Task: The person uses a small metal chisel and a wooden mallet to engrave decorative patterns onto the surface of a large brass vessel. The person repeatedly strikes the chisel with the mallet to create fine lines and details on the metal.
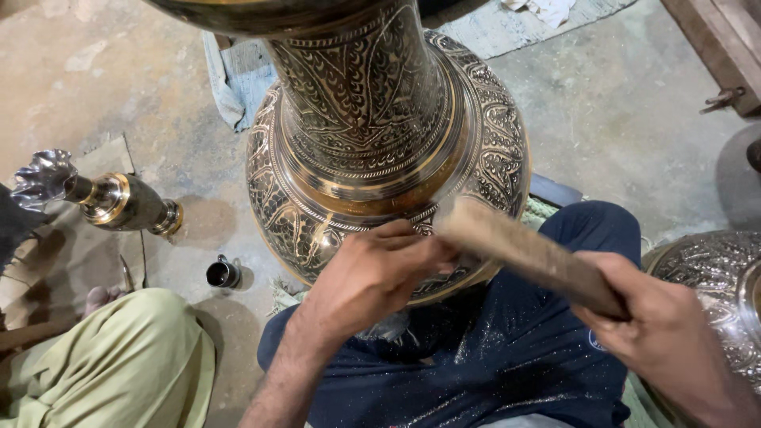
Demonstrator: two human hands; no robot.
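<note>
Head view, looking straight down on a large engraved brass vase (380,143), upright on a dusty concrete floor (618,135) and pressed against dark blue trousers (491,357). Left hand (372,273) curled against the lower belly of the vase, fingers (412,242) pinched together as if around a small tool, too hidden to tell what. Right hand (666,325) clenched around one end of a wooden stick (527,255), angled up and leftward, blurred far end just beside the left fingers and close to the vase wall. Off to the left, a smaller brass vase (119,202) lying on its side on cardboard, with a scalloped silvery mouth. Near it, a small dark cup (223,273) on the floor. Lower left, a knee in pale green cloth (127,357), another person's. At the right edge, part of an engraved silvery vessel (713,277), just beside the right wrist.
</note>
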